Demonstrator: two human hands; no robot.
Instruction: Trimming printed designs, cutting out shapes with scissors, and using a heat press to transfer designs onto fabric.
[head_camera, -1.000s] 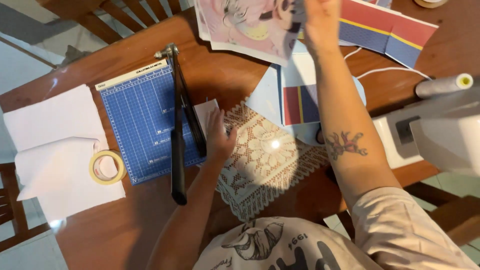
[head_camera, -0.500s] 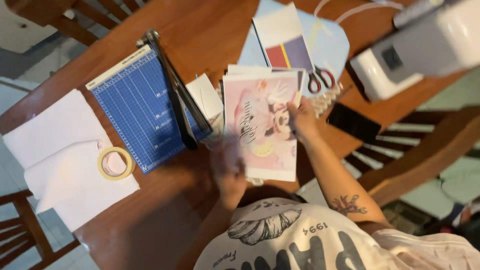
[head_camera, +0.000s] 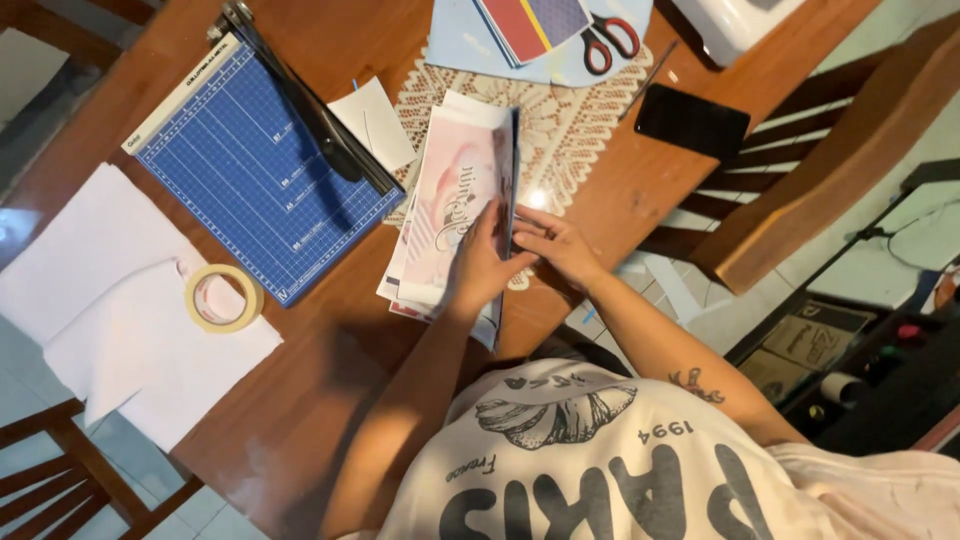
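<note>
A: Hands?
B: Left hand (head_camera: 478, 262) flat on the printed sheets (head_camera: 452, 205), right hand (head_camera: 556, 248) pinching their right edge.
A: Where?
B: Mid-desk (head_camera: 330, 360), near front edge, beside the blue paper cutter (head_camera: 262, 165).

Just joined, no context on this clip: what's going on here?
A person at a wooden table handles a stack of printed pink sheets lying partly on a lace doily. The left hand presses flat on the stack; the right hand pinches its right edge, lifting the top sheets. Left of the stack sit a blue paper trimmer, a roll of masking tape on white paper, and a small white card. Red-handled scissors and a black phone lie farther off.
</note>
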